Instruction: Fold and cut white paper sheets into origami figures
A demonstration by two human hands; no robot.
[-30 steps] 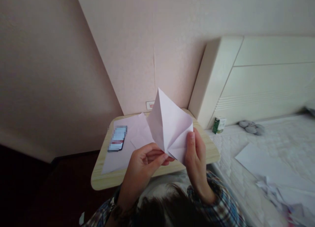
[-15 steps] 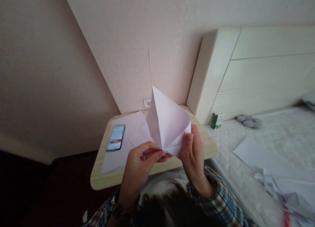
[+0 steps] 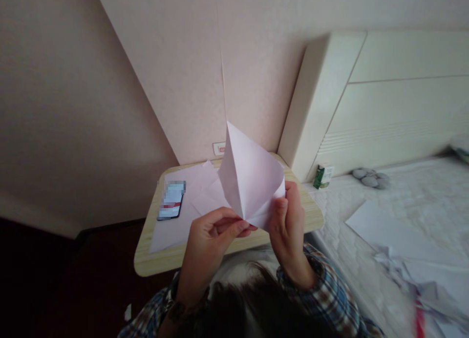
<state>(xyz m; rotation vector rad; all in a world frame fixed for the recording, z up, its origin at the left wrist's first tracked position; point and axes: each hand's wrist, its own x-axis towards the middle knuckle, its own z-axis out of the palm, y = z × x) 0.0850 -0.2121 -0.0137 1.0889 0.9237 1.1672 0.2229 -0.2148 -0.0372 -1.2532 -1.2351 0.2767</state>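
A folded sheet of white paper point(image 3: 252, 177) is held up over the small table, its pointed corner standing upward and its sides bowed into an open pocket. My left hand point(image 3: 216, 235) pinches the paper's lower corner between thumb and fingers. At the right edge, my right hand point(image 3: 287, 230) grips the paper, thumb pressed on the near face and fingers behind. Beneath and to the left, flat white paper point(image 3: 172, 235) lies on the table, with a phone point(image 3: 172, 200) on top of it, its screen lit.
The wooden table point(image 3: 146, 260) stands against the wall, below a wall socket point(image 3: 219, 148). On the right, a bed with a quilted mattress point(image 3: 330, 230) carries a green-and-white box point(image 3: 323, 177), a grey lumpy object point(image 3: 371, 178), a flat sheet point(image 3: 384, 228) and crumpled paper point(image 3: 395, 269).
Both hands keep their hold on the folded paper, which looks almost the same in shape. The view has shifted slightly, so the table and phone sit a little higher.
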